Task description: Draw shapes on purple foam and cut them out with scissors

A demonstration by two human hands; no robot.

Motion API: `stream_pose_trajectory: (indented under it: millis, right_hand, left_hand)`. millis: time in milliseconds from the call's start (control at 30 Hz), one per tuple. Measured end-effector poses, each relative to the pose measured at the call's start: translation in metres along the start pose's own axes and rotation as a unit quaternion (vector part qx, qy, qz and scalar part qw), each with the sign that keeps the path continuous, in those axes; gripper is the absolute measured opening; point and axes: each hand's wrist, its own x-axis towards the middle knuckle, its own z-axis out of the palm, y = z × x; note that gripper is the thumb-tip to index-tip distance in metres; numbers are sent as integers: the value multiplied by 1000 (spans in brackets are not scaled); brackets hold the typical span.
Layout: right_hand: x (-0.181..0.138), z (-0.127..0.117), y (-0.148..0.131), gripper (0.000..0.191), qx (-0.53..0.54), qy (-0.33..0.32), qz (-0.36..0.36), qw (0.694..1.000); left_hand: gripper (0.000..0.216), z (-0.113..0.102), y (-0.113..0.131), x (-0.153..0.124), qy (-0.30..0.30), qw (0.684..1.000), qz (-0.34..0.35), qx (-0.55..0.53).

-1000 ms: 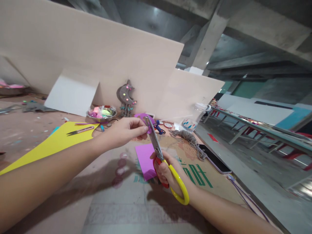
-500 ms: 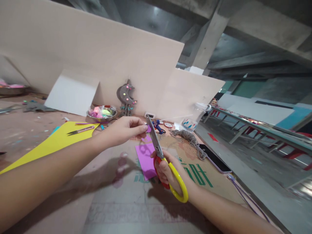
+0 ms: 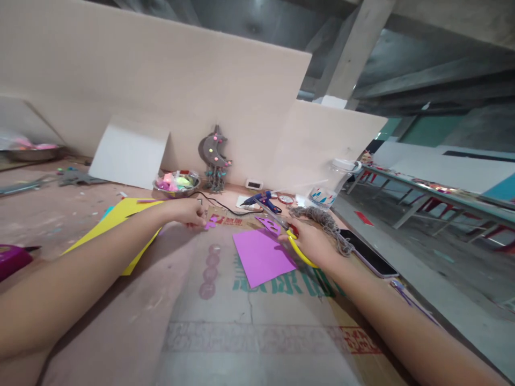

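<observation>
My left hand [image 3: 188,213] rests low on the cardboard, its fingers pinched on a small purple cut-out piece [image 3: 210,224] that touches the surface. My right hand [image 3: 309,244] grips yellow-handled scissors [image 3: 293,239], lowered to the table, blades pointing back-left over a purple offcut [image 3: 269,224]. Between the two hands lies a purple foam sheet [image 3: 262,256], flat on the printed cardboard [image 3: 249,327].
A yellow sheet [image 3: 120,221] lies at left, a metal bowl [image 3: 176,183] of coloured bits and a moon-shaped ornament [image 3: 214,155] stand at the back. A blue glue gun [image 3: 262,201], coiled twine [image 3: 322,221], a phone [image 3: 370,256] and a plastic jar [image 3: 336,185] crowd the right. A magenta object [image 3: 12,259] sits far left.
Both hands dropped from mid-air to the table. The left carried the small purple piece down and left; the right lowered the scissors beside the purple sheet. The camera tilted down.
</observation>
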Motion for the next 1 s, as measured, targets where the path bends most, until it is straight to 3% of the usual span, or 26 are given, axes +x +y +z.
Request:
stream_pose_trajectory:
  millis: [133, 300, 433, 533, 767, 1000]
  right_hand:
    - [3, 13, 14, 45, -62, -29, 32, 997]
    - [5, 20, 18, 47, -96, -44, 42, 994]
    - [5, 21, 20, 50, -89, -37, 37, 995]
    - [5, 21, 22, 53, -79, -33, 38, 996]
    - [6, 23, 27, 54, -61, -23, 35, 997]
    - [7, 24, 29, 53, -60, -21, 45, 997]
  left_hand:
    - [14, 10, -7, 11, 27, 999, -8, 43]
    - [20, 7, -3, 8, 122, 986, -14, 111]
    - [26, 14, 19, -2, 176, 975, 38, 133]
    - [28, 29, 46, 3, 161, 972, 109, 135]
    - [34, 54, 101, 63, 132, 952, 238, 139]
    - [23, 70, 105, 112, 127, 948, 254, 141]
